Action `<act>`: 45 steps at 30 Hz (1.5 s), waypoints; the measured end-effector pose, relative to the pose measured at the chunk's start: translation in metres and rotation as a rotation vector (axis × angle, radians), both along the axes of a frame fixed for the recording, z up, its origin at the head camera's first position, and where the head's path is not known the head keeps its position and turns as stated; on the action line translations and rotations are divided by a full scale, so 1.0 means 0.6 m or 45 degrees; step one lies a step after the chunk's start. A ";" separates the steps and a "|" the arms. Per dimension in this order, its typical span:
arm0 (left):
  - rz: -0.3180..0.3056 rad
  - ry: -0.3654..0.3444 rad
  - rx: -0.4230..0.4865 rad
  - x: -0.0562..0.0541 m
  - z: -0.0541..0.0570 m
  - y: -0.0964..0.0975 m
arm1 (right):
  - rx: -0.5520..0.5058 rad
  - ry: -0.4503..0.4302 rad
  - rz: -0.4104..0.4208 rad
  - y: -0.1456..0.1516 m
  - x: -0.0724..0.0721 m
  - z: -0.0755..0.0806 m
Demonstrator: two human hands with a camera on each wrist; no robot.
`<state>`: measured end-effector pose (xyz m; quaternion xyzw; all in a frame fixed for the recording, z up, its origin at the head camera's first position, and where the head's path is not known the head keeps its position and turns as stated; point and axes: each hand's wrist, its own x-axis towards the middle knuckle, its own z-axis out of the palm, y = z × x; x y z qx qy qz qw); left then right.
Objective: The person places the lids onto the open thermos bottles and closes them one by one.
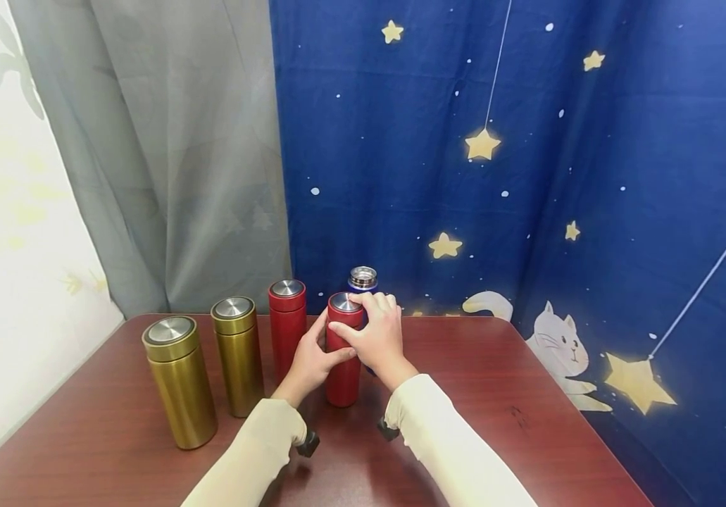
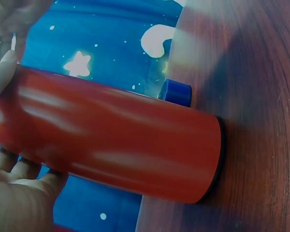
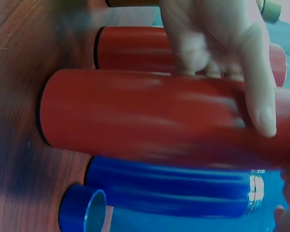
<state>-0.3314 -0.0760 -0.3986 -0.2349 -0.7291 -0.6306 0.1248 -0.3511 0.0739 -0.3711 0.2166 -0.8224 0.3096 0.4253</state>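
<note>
A red vacuum flask [image 1: 342, 389] with a steel-topped lid [image 1: 345, 303] stands upright on the table. My left hand [image 1: 308, 360] grips its body, thumb across the near side and fingers round the far side. Up at the lid, my right hand [image 1: 382, 332] holds on with thumb and fingers bent round it. Behind this flask is a blue flask [image 3: 169, 188] without its lid, its steel neck bare. The blue lid [image 3: 77, 210] rests on the table beside the blue flask.
Just left of the held flask stands a second red flask [image 1: 287, 331], lid on. Two gold flasks [image 1: 241, 366], also lidded, are farther left. The reddish wooden table [image 1: 464, 408] ends at a blue star-patterned curtain [image 1: 401, 176] and a grey one [image 1: 210, 141].
</note>
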 end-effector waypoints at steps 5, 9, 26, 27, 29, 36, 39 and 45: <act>0.037 0.049 -0.002 -0.028 -0.023 0.002 | 0.106 0.123 -0.196 -0.013 0.002 0.002; 0.049 0.038 0.011 -0.050 -0.045 0.000 | 0.262 0.122 -0.315 -0.014 0.002 0.009; -0.071 -0.059 -0.012 -0.006 -0.007 -0.012 | -0.221 -0.527 0.755 0.036 -0.004 0.000; -0.072 -0.055 -0.017 -0.004 -0.006 -0.012 | -0.212 -0.516 0.738 0.037 -0.004 0.000; -0.075 -0.046 -0.021 -0.003 -0.005 -0.011 | -0.176 -0.484 0.668 0.039 -0.004 -0.001; -0.049 -0.015 -0.027 -0.004 -0.010 -0.010 | -0.015 -0.268 0.405 0.037 -0.004 -0.006; -0.037 -0.001 -0.018 -0.003 -0.009 -0.010 | 0.030 -0.163 0.306 0.029 -0.004 -0.005; -0.014 0.015 -0.012 -0.002 -0.008 -0.008 | 0.122 0.010 0.064 0.008 0.001 -0.002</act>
